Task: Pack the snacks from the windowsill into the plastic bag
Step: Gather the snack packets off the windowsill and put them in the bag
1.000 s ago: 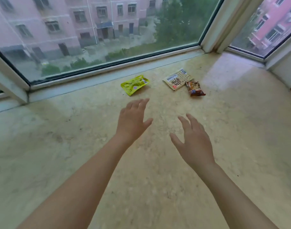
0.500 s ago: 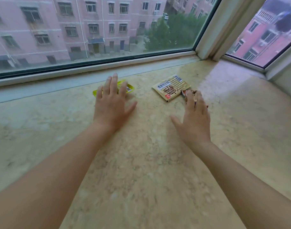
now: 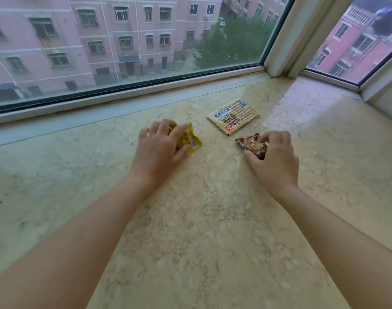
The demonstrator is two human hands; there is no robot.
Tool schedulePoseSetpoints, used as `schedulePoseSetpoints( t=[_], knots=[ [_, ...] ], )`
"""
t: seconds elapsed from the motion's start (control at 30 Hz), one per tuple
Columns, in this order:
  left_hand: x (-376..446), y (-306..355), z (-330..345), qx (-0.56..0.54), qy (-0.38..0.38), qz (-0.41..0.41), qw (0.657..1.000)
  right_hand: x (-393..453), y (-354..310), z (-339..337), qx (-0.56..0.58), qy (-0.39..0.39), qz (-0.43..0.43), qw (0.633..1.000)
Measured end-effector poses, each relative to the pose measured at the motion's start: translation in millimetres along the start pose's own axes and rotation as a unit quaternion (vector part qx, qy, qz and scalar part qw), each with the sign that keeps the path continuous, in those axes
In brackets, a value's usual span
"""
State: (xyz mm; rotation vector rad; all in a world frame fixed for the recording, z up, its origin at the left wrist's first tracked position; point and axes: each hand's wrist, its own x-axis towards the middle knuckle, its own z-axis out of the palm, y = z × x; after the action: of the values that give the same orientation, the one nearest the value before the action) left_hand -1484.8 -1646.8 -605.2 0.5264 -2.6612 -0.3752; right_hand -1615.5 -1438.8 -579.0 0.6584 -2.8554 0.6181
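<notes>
While both hands are down on the windowsill point(image 3: 212, 230), this reads as the pick-up step: snacks being gathered, none bagged yet, and no plastic bag in view. Windowsill is a marbled beige stone slab running along the window point(image 3: 146, 41), corner frame at far right. Left hand point(image 3: 159, 150) sits left of centre, fingers point(image 3: 179, 131) curled over the far edge of the yellow packet point(image 3: 190, 141) with the thumb under its near edge, so it grips that packet; packet looks tilted up off the stone on its right side, can't confirm it's fully lifted. Right hand point(image 3: 277, 157) is right of centre, fingertips pinching the brown packet point(image 3: 250, 143), which pokes out to the left of the hand and looks to be touching the sill. Tan flat packet point(image 3: 234, 115) lies untouched, farther back between the two hands, near but apart from both. Next move, my read: lift both packets clear, find the bag (off-frame, location unknown), drop them in, then return for the tan one; both hands are full, so opening the bag mouth may need one packet handed over or set down. Foil-type wrappers are slick and crinkly, pinch could slip. Writing: tan packet has a barcode at its far right corner, a small red square mark near its near edge, and dark characters printed across the face, not legible. Yellow packet shows a pale label patch, text too small. Brown packet print is unreadable. No brand identifiable.
</notes>
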Motion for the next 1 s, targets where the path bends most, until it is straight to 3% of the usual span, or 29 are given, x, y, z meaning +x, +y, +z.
schedulePoseSetpoints(
  t=[0.1,0.2,0.4,0.53,0.57,0.8,1.0],
  knots=[
    [-11.9,14.8,-8.2,-0.036,0.005,-0.083,0.996,3.1,-2.9,-2.9,0.066,-0.054,0.104,0.991],
    [-22.3,25.9,-18.2,-0.159,-0.017,-0.223,0.962,3.0,-8.1,-9.7,0.114,-0.109,0.133,0.978],
    [-48.8,32.9,-47.5,-0.282,-0.043,-0.318,0.904,-25.4,-24.4,-34.8,0.267,-0.158,0.173,0.935],
    [-69.7,41.3,-82.5,-0.485,-0.026,-0.400,0.777,-62.6,-36.8,-69.0,0.421,-0.208,0.199,0.860],
    [-76.1,45.2,-93.7,-0.510,-0.028,-0.404,0.759,-72.6,-40.1,-77.6,0.440,-0.216,0.205,0.847],
    [-128.3,86.7,-188.9,-0.520,-0.049,-0.387,0.760,-151.3,-61.5,-157.1,0.544,-0.251,0.229,0.767],
    [-195.5,125.9,-272.8,-0.528,-0.033,-0.378,0.760,-225.6,-72.6,-229.5,0.552,-0.254,0.216,0.765]
  ],
)
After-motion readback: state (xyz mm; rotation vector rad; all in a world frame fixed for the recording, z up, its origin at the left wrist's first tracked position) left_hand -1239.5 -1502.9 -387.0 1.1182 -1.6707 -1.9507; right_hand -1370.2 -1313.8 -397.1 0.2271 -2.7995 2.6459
